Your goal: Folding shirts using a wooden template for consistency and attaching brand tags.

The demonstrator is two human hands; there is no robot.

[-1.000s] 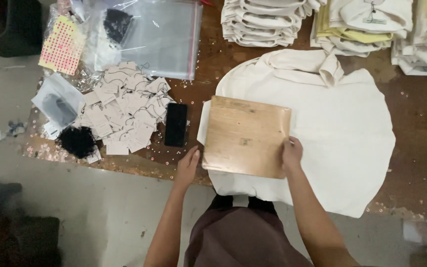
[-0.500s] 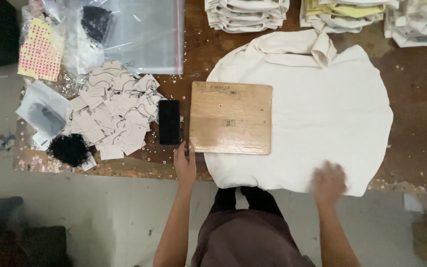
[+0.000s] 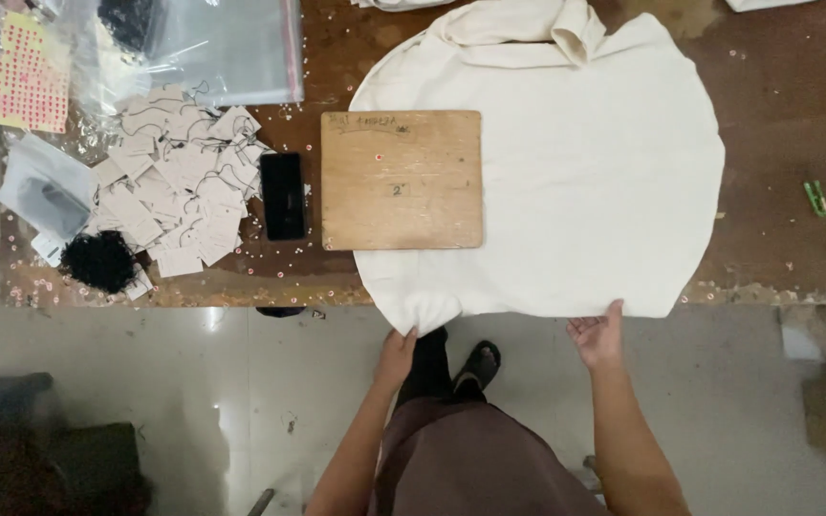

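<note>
Nearest the camera, the person's left hand (image 3: 396, 355) pinches the lower left corner of the cream-coloured fabric garment (image 3: 585, 182) where it hangs over the near edge of the brown wooden tabletop (image 3: 776, 124); its grip looks closed on the cloth. The right hand (image 3: 599, 334) sits at the hem further right, palm up and fingers loosely spread, touching or just under the edge; whether it actually clasps the cloth I cannot tell. Both hands are at the bottom edge, apparently because that is the loose part within reach.

The garment lies spread flat, collar at the far side. On its left half rests a flat rectangular plywood board (image 3: 402, 180), likely set there as a folding guide. Just beside the board lies a black phone (image 3: 283, 195), then a heap of pale paper tags (image 3: 179, 196), a black bundle of strings (image 3: 99, 260) and clear plastic bags (image 3: 212, 43) farther off.
</note>
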